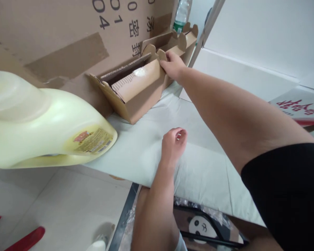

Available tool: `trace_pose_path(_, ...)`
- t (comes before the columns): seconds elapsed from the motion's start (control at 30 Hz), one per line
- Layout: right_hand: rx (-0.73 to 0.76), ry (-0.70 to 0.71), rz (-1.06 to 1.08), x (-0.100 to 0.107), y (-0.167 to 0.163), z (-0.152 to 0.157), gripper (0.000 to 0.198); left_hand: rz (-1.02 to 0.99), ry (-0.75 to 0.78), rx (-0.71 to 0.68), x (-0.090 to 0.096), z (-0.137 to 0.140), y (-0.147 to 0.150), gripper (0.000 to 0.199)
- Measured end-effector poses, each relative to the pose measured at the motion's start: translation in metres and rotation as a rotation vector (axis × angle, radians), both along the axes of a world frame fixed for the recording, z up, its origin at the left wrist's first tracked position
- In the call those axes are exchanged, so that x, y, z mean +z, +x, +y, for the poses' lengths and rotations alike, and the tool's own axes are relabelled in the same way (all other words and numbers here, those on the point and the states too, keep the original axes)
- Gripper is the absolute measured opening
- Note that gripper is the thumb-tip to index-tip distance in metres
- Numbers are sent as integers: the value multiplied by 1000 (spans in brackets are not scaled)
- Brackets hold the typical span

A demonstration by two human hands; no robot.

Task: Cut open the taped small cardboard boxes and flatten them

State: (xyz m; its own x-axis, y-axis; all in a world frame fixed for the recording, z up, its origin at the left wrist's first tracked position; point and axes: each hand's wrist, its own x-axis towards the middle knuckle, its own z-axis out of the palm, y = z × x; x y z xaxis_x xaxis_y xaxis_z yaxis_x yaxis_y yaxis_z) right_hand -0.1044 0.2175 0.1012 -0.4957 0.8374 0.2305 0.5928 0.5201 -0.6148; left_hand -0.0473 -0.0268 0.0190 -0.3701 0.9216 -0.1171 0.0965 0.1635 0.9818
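My right hand (173, 65) reaches in from the right and grips the rounded end flap of an open cardboard box (146, 101), thumb and fingers closed on it. The box stands on a pale green cloth (136, 146), against a large carton. A second open cardboard box (189, 43) sits right behind it in line; my fingers lie close to where the two meet. Lower down, over the cloth, my left hand (172, 144) is curled with its thumb and fingers together, and nothing shows in it. The insides of both boxes are mostly hidden.
A big pale yellow plastic jug (54, 118) fills the left side. The large carton (60, 31) stands behind the boxes. A clear bottle with a green label (181, 17) is at the back. Below are a panda picture (202, 228) and a red object (28, 238) on the tiled floor.
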Motion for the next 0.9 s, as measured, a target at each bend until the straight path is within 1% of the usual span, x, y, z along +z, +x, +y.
trace_pose_path(0.1, 59, 15, 14, 2, -3, -5, 31, -28, 12, -16, 0, 0, 0, 21)
trace_pose_path(0.17, 56, 36, 4, 3, -2, -9, 28, -33, 10, -19, 0, -1, 0, 20)
trace_pose_path(0.27, 28, 48, -17, 7, 5, -14, 34, -15, 10, -31, 0, -2, 1, 20)
trace_pose_path(0.37, 35, 49, -36, 18, 20, -22, 37, 37, -4, -84, 0, -3, 5, 18)
trace_pose_path(0.43, 79, 48, -64, 31, 36, -33, 38, 130, -21, -151, 1, -7, 15, 17)
trace_pose_path(0.47, 113, 46, -87, 39, 46, -39, 37, 217, -26, -214, 1, -10, 22, 19)
trace_pose_path(0.5, 148, 42, -115, 48, 57, -46, 37, 316, -20, -307, 2, -14, 33, 22)
trace_pose_path(0.53, 180, 41, -152, 58, 69, -53, 36, 414, -5, -418, 1, -19, 45, 24)
trace_pose_path(0.57, 205, 45, -195, 67, 81, -59, 34, 517, 16, -577, 0, -25, 59, 27)
trace_pose_path(0.6, 223, 47, -250, 77, 94, -65, 32, 536, 47, -717, -2, -31, 74, 24)
trace_pose_path(0.63, 235, 47, -316, 86, 107, -69, 29, 534, 73, -824, -4, -38, 90, 17)
trace_pose_path(0.67, 243, 49, -389, 94, 119, -71, 27, 543, 89, -905, -7, -44, 105, 15)
trace_pose_path(0.77, 252, 75, -610, 112, 155, -70, 20, 582, 107, -1032, -17, -55, 140, 17)
trace_pose_path(0.83, 260, 106, -705, 118, 177, -64, 21, 603, 116, -1065, -22, -55, 152, 19)
trace_pose_path(0.9, 260, 118, -757, 121, 196, -59, 24, 613, 129, -1065, -25, -49, 156, 20)
